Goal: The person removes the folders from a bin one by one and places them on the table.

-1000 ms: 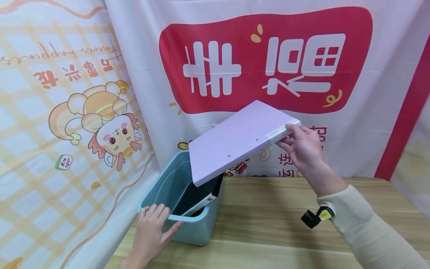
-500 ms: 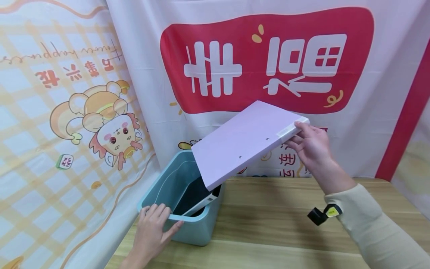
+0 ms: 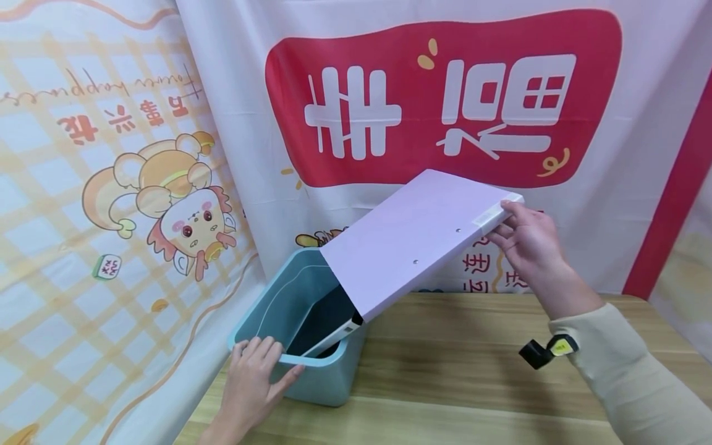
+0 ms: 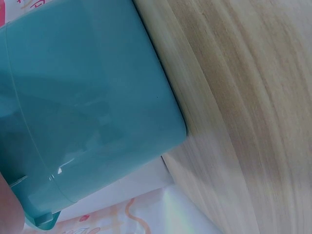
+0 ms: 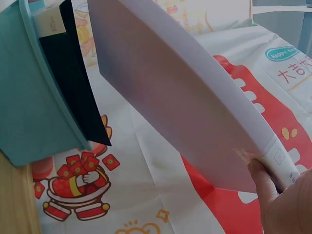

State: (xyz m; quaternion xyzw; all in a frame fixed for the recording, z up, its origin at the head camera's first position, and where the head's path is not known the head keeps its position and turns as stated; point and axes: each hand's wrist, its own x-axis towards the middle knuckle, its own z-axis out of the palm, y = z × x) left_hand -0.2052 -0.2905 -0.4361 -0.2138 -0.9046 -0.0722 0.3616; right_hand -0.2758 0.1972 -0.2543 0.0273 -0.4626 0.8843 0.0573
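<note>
A lilac ring binder [image 3: 411, 235] is held tilted in the air by my right hand [image 3: 528, 241], which pinches the labelled end of its spine. Its lower left corner hangs over the right rim of a teal plastic bin [image 3: 319, 389]. Inside the bin a black binder [image 3: 319, 324] with a pale label leans, its end standing above the rim in the right wrist view. My left hand [image 3: 250, 377] grips the bin's near left rim, fingers over the edge and thumb along the outside. In the left wrist view the bin's side [image 4: 92, 97] fills much of the picture.
The bin stands on a wooden table [image 3: 473, 383], close to the cartoon cloth [image 3: 111, 204] at the left. A white and red printed cloth [image 3: 233, 55] hangs behind the table. A black strap piece [image 3: 536, 353] sticks out from the right sleeve.
My right hand has drawn the lilac binder to the right, uncovering more of the bin's inside at its far end. The left hand and the bin have stayed in place.
</note>
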